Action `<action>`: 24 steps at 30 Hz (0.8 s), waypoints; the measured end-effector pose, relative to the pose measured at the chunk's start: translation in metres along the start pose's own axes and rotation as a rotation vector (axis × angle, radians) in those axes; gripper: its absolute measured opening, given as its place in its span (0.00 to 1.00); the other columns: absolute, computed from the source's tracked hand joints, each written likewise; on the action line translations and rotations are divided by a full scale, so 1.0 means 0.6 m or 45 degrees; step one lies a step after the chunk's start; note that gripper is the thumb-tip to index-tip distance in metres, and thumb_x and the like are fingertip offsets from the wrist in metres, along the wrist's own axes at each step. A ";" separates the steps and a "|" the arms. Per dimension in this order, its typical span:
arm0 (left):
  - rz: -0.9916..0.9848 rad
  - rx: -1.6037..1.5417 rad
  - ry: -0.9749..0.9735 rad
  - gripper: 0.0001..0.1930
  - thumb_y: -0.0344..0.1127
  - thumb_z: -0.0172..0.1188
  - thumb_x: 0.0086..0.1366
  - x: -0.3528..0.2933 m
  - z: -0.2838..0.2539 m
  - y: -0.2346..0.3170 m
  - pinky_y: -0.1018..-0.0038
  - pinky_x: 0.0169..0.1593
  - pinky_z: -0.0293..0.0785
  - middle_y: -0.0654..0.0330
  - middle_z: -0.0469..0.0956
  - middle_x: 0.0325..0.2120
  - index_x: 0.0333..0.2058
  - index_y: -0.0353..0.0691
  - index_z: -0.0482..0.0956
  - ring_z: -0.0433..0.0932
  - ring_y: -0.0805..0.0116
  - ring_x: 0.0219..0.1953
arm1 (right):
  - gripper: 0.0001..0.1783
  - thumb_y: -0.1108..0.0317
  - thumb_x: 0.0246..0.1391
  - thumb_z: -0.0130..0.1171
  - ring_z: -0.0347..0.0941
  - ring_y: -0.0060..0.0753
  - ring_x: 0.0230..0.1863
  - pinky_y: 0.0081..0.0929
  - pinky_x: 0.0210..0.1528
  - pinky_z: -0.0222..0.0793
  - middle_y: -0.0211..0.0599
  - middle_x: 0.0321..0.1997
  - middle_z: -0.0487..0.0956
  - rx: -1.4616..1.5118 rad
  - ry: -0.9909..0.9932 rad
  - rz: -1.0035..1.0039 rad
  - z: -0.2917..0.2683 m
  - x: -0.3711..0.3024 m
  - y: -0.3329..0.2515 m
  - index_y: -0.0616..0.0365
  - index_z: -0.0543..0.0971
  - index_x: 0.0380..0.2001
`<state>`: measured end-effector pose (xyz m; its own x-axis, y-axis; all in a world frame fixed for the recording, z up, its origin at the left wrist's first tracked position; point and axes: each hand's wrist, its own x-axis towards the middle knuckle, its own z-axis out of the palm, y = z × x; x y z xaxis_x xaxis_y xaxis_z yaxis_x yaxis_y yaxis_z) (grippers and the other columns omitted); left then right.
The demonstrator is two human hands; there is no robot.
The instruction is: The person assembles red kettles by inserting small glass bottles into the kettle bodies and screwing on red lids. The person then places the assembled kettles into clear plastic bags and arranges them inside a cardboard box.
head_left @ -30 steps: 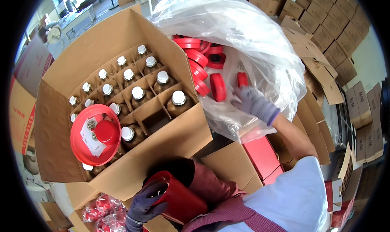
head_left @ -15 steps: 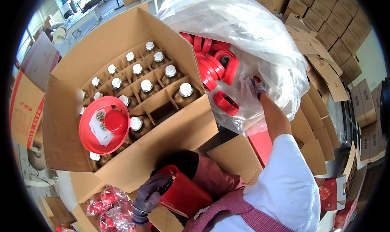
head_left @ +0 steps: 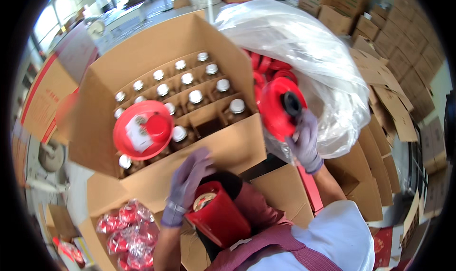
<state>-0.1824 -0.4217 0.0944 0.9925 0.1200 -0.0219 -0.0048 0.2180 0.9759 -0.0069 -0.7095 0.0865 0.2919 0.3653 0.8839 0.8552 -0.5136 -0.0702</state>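
- We gripped a red lid [head_left: 274,113] in our right hand [head_left: 306,139].
- Our left hand [head_left: 189,177] was loosely spread, with a red container [head_left: 224,223] just beside it.

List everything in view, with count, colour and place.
Open carton: one, brown, left of centre
Capped bottles: about sixteen showing, white caps, in the open carton
Dish: one, red, over the bottles
Cup-shaped part: one, red, in the dish
Paper pieces: count unclear, white, in the dish
Plastic bag: one, clear, right of the carton
Rings: several, red, in the bag
Lid: one, red with black centre, before the bag
Container: one, red, lower centre
Wrapped pieces: several, red, lower left
Stacked boxes: many, brown, upper right
Left hand: one, purple-grey glove, by the container
Right hand: one, purple-grey glove, holding the lid
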 end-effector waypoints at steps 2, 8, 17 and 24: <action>-0.098 -0.881 -0.525 0.27 0.37 0.47 0.72 0.041 0.020 0.004 0.44 0.57 0.70 0.52 0.60 0.63 0.66 0.39 0.53 0.68 0.51 0.60 | 0.13 0.73 0.37 0.64 0.70 0.43 0.44 0.47 0.54 0.70 0.38 0.41 0.74 0.119 -0.115 -0.423 0.013 0.003 -0.066 0.55 0.72 0.29; 0.083 -0.639 -0.135 0.24 0.32 0.52 0.70 -0.001 -0.009 0.028 0.57 0.55 0.76 0.58 0.70 0.56 0.62 0.40 0.61 0.74 0.63 0.55 | 0.25 0.70 0.37 0.66 0.69 0.47 0.52 0.47 0.58 0.66 0.41 0.52 0.71 0.692 -0.399 -0.441 0.057 0.054 -0.161 0.52 0.78 0.46; 0.416 0.244 0.518 0.28 0.23 0.60 0.61 -0.079 -0.092 0.009 0.75 0.55 0.70 0.62 0.76 0.50 0.61 0.36 0.66 0.75 0.74 0.50 | 0.18 0.57 0.65 0.51 0.77 0.27 0.26 0.22 0.30 0.76 0.34 0.29 0.78 1.653 -1.474 1.457 0.116 0.069 -0.214 0.64 0.74 0.45; 0.073 0.195 0.218 0.28 0.27 0.60 0.61 -0.146 -0.139 -0.042 0.74 0.56 0.69 0.61 0.75 0.50 0.60 0.34 0.65 0.74 0.73 0.51 | 0.31 0.64 0.54 0.64 0.68 0.37 0.58 0.31 0.58 0.67 0.45 0.62 0.67 1.373 -0.873 0.609 0.161 -0.028 -0.243 0.58 0.68 0.60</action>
<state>-0.2795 -0.3570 0.0537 0.9560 0.2933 0.0110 -0.0292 0.0580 0.9979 -0.0949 -0.5659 0.0372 0.5334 0.7951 0.2887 0.4258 0.0425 -0.9038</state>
